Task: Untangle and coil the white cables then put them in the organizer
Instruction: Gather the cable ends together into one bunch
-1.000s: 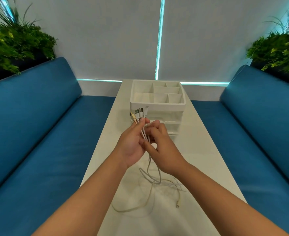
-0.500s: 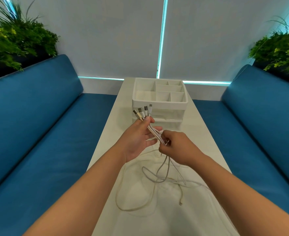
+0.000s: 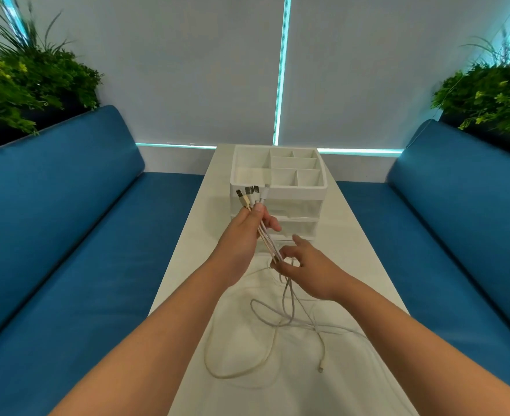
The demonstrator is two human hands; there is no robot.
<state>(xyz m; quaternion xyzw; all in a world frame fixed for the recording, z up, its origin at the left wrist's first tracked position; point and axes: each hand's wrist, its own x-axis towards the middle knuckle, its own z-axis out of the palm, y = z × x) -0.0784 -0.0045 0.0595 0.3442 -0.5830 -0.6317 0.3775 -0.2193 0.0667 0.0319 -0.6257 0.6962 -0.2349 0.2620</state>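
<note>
Several white cables (image 3: 286,307) hang from my hands and lie in loose tangled loops on the white table (image 3: 352,265). My left hand (image 3: 244,235) grips the bundle just below the USB plugs (image 3: 249,195), which fan out upward. My right hand (image 3: 307,265) pinches the same bundle lower down between thumb and forefinger, its other fingers spread. One small plug end (image 3: 320,369) lies on the table near me. The white organizer (image 3: 277,190) stands beyond my hands, with several open top compartments and clear drawers below.
Blue sofas (image 3: 67,235) run along both sides of the narrow table. Green plants (image 3: 22,79) stand behind each sofa back. A pale wall with a lit vertical strip (image 3: 282,70) closes the far end.
My right hand has slid down the cable bundle away from my left hand and opened its outer fingers. The left hand lifted the plugs a little toward the organizer.
</note>
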